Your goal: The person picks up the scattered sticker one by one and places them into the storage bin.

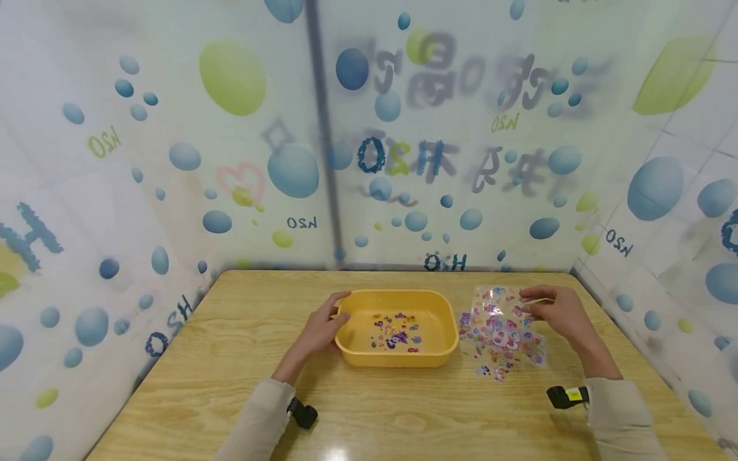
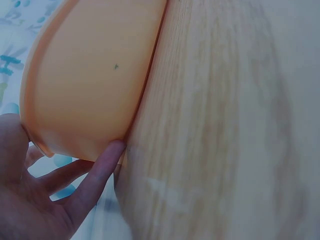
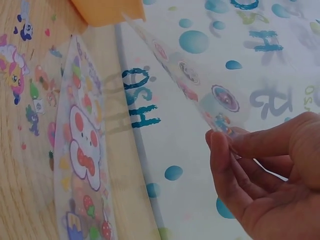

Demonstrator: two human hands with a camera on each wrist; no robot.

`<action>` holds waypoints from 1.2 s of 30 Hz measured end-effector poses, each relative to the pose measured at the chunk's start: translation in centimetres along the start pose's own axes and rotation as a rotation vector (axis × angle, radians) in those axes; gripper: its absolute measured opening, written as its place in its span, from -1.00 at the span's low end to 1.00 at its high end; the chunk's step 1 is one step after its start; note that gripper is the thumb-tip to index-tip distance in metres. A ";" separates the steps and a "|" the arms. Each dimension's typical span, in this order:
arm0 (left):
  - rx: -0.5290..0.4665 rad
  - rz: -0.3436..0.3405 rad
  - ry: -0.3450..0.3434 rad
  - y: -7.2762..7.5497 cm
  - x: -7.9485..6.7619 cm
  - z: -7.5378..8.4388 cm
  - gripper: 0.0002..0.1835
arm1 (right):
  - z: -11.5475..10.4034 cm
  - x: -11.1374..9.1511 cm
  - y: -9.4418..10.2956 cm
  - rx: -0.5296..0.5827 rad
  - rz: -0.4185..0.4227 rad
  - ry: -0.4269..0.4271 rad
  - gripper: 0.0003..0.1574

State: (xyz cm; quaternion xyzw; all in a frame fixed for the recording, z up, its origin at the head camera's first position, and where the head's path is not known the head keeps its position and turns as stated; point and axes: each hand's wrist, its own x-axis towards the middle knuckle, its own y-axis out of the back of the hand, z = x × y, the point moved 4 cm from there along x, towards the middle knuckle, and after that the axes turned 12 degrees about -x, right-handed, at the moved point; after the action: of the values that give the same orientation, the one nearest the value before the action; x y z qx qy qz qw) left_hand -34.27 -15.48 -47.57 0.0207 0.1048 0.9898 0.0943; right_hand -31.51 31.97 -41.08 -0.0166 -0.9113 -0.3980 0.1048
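My left hand [image 1: 320,328] grips the left end of a yellow plastic basin [image 1: 398,360], thumb over the rim and the other fingers along the outside wall. In the left wrist view the fingers [image 2: 102,162] rest against the basin's side, low near the tabletop. Colourful small stickers [image 1: 396,336] lie on the basin's floor. To its right, my right hand [image 1: 558,314] pinches a clear sticker sheet [image 3: 189,72] by its edge, between thumb and fingertips. The sheet is raised at a slant over other sticker sheets [image 1: 507,342], one with a large white bunny [image 3: 86,145].
The wooden table [image 1: 254,320] runs back to a wall hanging [image 1: 398,211] printed with blue and green bubbles, which also covers both sides. Some loose-looking stickers [image 1: 498,372] show at the front edge of the sheet pile.
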 end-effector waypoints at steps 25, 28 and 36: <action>-0.016 -0.009 -0.002 -0.1 0.0 -0.2 -0.44 | -3.1 -0.1 -0.8 -0.034 0.061 0.043 -0.66; -0.018 -0.010 -0.001 -0.1 0.0 -0.1 -0.43 | -3.7 0.2 -1.1 -0.023 0.049 0.049 -0.64; -0.011 -0.010 -0.007 0.0 0.0 -0.1 -0.43 | -5.4 1.6 -2.3 -0.014 -0.010 0.077 -0.65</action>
State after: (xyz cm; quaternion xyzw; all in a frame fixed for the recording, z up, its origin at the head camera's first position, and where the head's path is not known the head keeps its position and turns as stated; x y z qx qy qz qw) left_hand -34.31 -15.53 -47.64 0.0229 0.0992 0.9898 0.0998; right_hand -32.37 26.35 -38.83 0.0026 -0.9039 -0.4050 0.1378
